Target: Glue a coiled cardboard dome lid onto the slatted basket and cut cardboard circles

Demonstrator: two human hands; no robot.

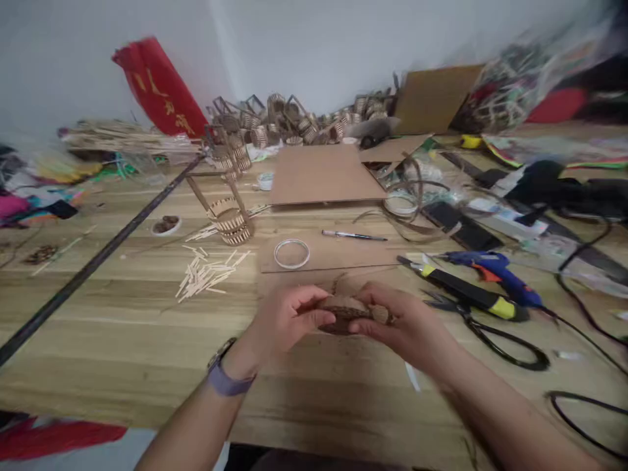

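Note:
Between my two hands is a small brown round piece point(343, 305) with a rough, layered rim, held just above the cardboard at the middle of the table. My left hand point(297, 317), with a watch on its wrist, pinches its left side between thumb and fingers. My right hand point(397, 320) grips the right side, where a short light-brown stub shows by the fingers. The fingers hide part of the piece. Beyond my hands lies a white ring point(291, 254) on a cardboard sheet point(333, 252), with a pen point(354, 235) behind it.
To the right lie black scissors point(490, 333), a black-and-yellow tool point(461, 288), a blue glue gun point(500, 268) with its cord, and a phone point(461, 224). On the left are thin sticks point(206, 275) and a small wooden bucket point(229, 219). Several more buckets stand along the wall.

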